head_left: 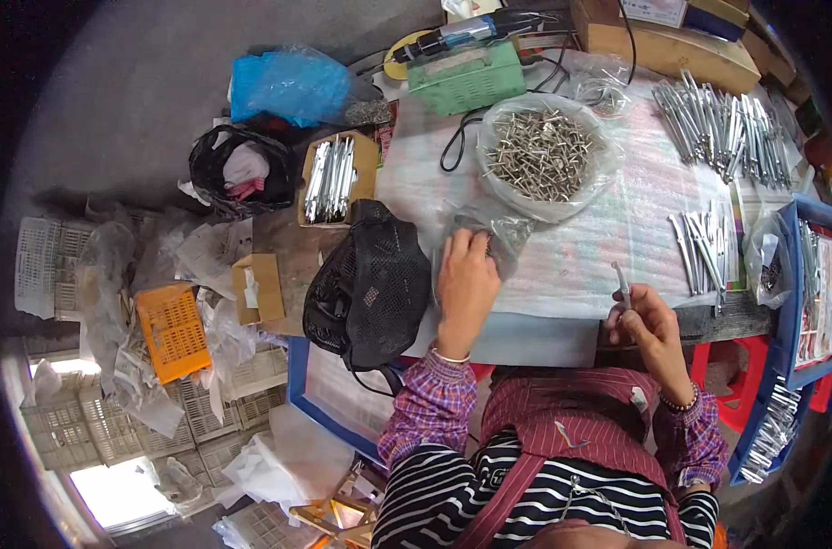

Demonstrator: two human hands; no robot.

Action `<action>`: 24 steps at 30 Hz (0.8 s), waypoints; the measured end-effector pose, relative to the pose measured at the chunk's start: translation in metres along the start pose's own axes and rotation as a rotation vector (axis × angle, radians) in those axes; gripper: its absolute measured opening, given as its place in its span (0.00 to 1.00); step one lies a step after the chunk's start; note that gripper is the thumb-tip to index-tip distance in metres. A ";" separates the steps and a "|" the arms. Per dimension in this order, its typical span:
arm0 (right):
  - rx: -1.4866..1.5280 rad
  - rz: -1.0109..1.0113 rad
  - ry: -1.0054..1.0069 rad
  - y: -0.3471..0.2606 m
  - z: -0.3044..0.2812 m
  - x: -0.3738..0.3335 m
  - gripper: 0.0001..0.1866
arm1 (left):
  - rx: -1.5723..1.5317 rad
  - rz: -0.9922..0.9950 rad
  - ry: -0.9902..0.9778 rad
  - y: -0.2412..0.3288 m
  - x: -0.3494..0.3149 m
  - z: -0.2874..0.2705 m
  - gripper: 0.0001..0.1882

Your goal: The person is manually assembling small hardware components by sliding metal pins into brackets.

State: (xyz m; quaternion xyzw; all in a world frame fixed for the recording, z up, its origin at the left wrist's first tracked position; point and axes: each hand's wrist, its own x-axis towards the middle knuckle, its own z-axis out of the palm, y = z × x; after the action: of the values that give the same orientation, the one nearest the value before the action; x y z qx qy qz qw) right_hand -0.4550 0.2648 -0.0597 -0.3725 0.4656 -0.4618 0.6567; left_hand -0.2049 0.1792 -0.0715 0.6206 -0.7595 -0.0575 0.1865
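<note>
My left hand [469, 284] reaches over the worktable with its fingers curled into the mouth of a small clear plastic bag [518, 236]. What those fingertips hold, if anything, is hidden. In my right hand [654, 334], a slim silver metal piece [621, 282] with a hooked upper end is pinched upright between thumb and fingers. Just beyond the small bag stands a round container lined with clear plastic [608, 188], heaped with silver rivet-like pins [542, 156]. Long silver metal strips [704, 245] lie on the padded table cover to the right of my right hand.
A black mesh bag [370, 288] sits left of my left hand. Behind are a cardboard box of metal strips [332, 178], a green power unit [466, 78] and an electric screwdriver [457, 35]. More strips [722, 128] lie far right, beside blue trays [786, 302].
</note>
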 end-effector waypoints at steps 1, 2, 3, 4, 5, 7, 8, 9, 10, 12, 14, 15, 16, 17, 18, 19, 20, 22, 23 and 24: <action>-0.001 0.003 0.002 0.001 -0.001 0.001 0.07 | -0.004 -0.029 -0.029 0.002 0.001 0.002 0.13; -0.043 -0.002 0.015 0.002 -0.002 0.001 0.07 | -0.004 0.015 0.003 -0.002 0.002 0.005 0.12; -0.087 -0.006 0.035 0.002 -0.004 0.001 0.07 | -0.012 0.018 -0.003 -0.005 0.003 0.007 0.12; -0.090 -0.001 0.046 0.003 -0.006 0.002 0.07 | -0.064 0.011 0.014 -0.007 0.005 0.008 0.11; -0.141 0.017 0.054 0.003 -0.008 0.002 0.07 | -0.118 0.004 0.030 -0.009 0.005 0.009 0.10; -0.200 0.046 0.106 0.002 -0.014 0.000 0.07 | -0.186 0.029 0.037 -0.010 0.010 0.010 0.09; -0.378 -0.043 0.093 0.002 -0.012 0.003 0.07 | -0.235 0.040 0.060 -0.011 0.012 0.009 0.08; -0.557 -0.129 0.079 0.001 -0.011 0.005 0.07 | -0.215 0.035 0.048 -0.013 0.012 0.008 0.07; -0.650 -0.070 0.071 -0.006 -0.009 0.007 0.08 | -0.215 0.019 0.058 -0.014 0.011 0.007 0.07; -0.658 -0.191 0.088 -0.003 -0.006 0.014 0.07 | -0.233 -0.004 0.081 -0.017 0.007 0.005 0.07; -0.677 -0.229 0.119 -0.005 -0.004 0.022 0.07 | -0.251 -0.023 0.097 -0.015 0.007 0.006 0.07; -0.770 -0.309 0.117 -0.007 -0.001 0.028 0.08 | -0.256 -0.018 0.091 -0.014 0.006 0.005 0.07; -0.861 -0.389 0.112 -0.007 0.004 0.033 0.08 | -0.306 -0.051 0.107 -0.013 0.006 0.005 0.07; -0.859 -0.386 0.116 -0.006 0.009 0.037 0.08 | -0.353 -0.085 0.123 -0.013 0.005 0.004 0.08; -0.880 -0.430 0.101 -0.003 0.014 0.042 0.09 | -0.332 -0.063 0.149 -0.016 0.005 0.007 0.08; -0.899 -0.475 0.085 0.000 0.020 0.046 0.09 | -0.331 -0.062 0.148 -0.017 0.004 0.008 0.08; -0.945 -0.488 0.065 0.002 0.025 0.050 0.10 | -0.354 -0.064 0.180 -0.016 0.004 0.008 0.08; -0.999 -0.466 0.034 0.014 0.030 0.060 0.11 | -0.371 -0.068 0.212 -0.011 0.003 0.007 0.08; -1.057 -0.442 0.005 0.021 0.032 0.064 0.11 | -0.401 -0.114 0.204 -0.007 0.003 0.004 0.08; -1.096 -0.451 0.006 0.027 0.033 0.068 0.12 | -0.430 -0.161 0.197 -0.005 0.002 0.002 0.08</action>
State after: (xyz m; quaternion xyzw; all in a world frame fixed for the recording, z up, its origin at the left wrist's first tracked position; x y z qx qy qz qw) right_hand -0.4070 0.2103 -0.0925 -0.7458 0.5473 -0.2834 0.2529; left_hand -0.2008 0.1757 -0.0743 0.6277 -0.6559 -0.1717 0.3824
